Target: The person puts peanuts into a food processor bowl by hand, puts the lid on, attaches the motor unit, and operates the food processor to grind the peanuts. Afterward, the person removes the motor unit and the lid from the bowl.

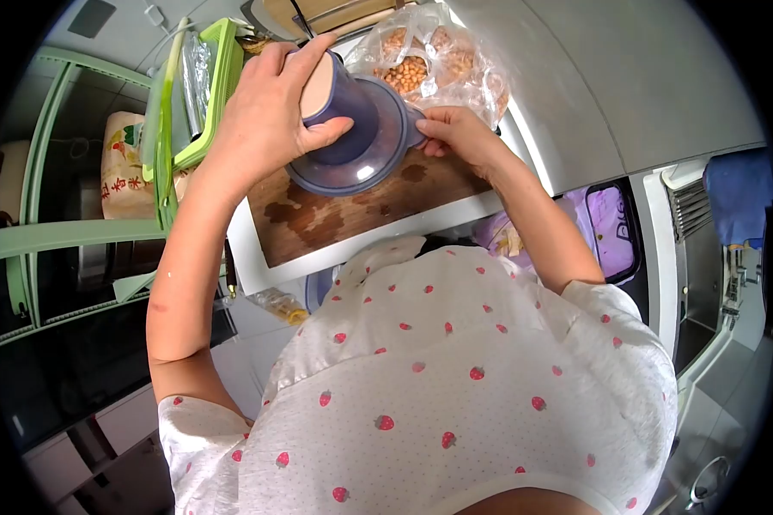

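Fingers of the left hand [266, 112], left of the top middle, spread wide and hold the blue cup [356, 142] by its small end, maybe so it does not slip. The cup is at the top middle of the frame, over the wood board [421, 206] with dark spots. I cannot tell if they touch. Behind the cup is a clear bag [468, 73] of nuts [404, 75], perhaps there to leave room. Further right, the right hand [464, 137] pinches the cup's tab, thumb and finger close together, likely to keep it steady.
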The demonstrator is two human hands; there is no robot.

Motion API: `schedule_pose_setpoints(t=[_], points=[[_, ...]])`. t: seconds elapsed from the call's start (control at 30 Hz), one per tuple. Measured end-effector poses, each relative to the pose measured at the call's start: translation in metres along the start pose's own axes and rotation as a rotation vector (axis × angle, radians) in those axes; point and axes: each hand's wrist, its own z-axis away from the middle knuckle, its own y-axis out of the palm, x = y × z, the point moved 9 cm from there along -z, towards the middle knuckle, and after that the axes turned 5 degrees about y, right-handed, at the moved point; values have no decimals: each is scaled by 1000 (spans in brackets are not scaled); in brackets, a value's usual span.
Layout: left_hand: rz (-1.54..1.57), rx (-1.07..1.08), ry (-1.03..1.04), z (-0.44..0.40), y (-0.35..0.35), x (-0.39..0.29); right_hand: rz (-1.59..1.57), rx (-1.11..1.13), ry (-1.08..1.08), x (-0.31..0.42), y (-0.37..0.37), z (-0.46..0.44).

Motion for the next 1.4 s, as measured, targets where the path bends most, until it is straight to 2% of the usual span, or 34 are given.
schedule_pose_setpoints(t=[0.07,0.13,0.23,0.37,0.43,0.47,0.57,0.6,0.63,0.7,0.73,0.8,0.87,0.9,0.97,1.0,1.07,1.13,1.23,1.27,1.3,1.37,1.4], points=[[7,-21,14,-1,2,2,-1,-15,7,2,-1,-2],[-40,-46,-107,0,3,8,17,-73,-33,9,-7,-7],[-55,-93,-67,-4,2,5,58,-109,-19,9,-9,-12],[-82,-109,-148,-20,6,15,127,-125,-34,17,-17,-28],[-146,-124,-170,-22,6,10,105,-202,-64,27,-23,-35],[-156,-141,-180,-20,6,8,226,-197,-37,32,-24,-35],[-140,-156,-218,-5,5,19,299,-167,-88,34,-26,-37],[97,-277,-208,5,4,34,314,-163,-95,40,-25,-36],[333,-400,-194,12,-6,43,438,-286,-229,62,-29,-28],[511,-576,-400,49,-9,76,679,-528,-509,111,-27,1],[587,-689,-482,74,2,97,648,-490,-578,132,-13,13],[635,-654,-750,119,51,135,626,-446,-643,171,21,37],[521,-515,-841,144,94,143,868,-313,-878,202,77,57],[610,-450,-920,156,130,151,885,-297,-879,204,87,51],[1085,-360,-1090,152,141,112,1034,-218,-941,209,113,35],[1100,-377,-1105,153,145,110,1094,-203,-962,208,121,27],[1276,-340,-988,140,157,104,1179,-182,-901,206,128,19],[1295,-414,-981,139,159,106,1249,-197,-785,206,128,14],[1363,-512,-975,140,162,107,1226,-208,-845,210,121,17],[1412,-543,-973,139,163,107,1078,-194,-755,208,114,16],[1425,-552,-982,140,165,108,1092,-181,-749,206,113,18],[1516,-570,-963,138,169,109,740,-203,-570,203,84,12],[1526,-575,-967,138,170,109,714,-238,-598,203,71,12]])
